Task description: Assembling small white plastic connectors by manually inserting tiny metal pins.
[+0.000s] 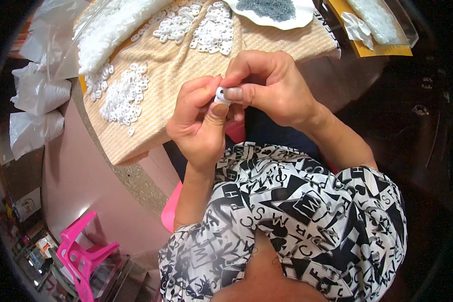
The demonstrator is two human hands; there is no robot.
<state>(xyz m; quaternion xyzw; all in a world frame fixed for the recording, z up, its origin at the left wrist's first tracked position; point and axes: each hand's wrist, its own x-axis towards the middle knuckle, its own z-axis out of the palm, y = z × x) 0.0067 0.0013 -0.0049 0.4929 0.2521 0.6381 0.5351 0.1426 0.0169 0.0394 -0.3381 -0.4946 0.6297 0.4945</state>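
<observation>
Between both hands, just off the table's near edge, is a small white plastic piece (219,96) with a dark round hole. My left hand (199,113) is closed, pinching the piece's lower part between thumb and fingers. From the right, my right hand (272,88) is closed too, its thumb and forefinger gripping the top of the same piece. Similar small white plastic pieces with holes lie in heaps on the striped beige cloth: one heap (125,95) at the left and another (214,31) farther back. The fingers hide most of the held piece.
A white plate (307,16) with many fine grey pieces stands at the far edge. Beside it on the right is a clear tray (410,38) of white parts. A large white pile (105,40) fills the far left. White bags (35,131) and a pink stool (78,251) are at left.
</observation>
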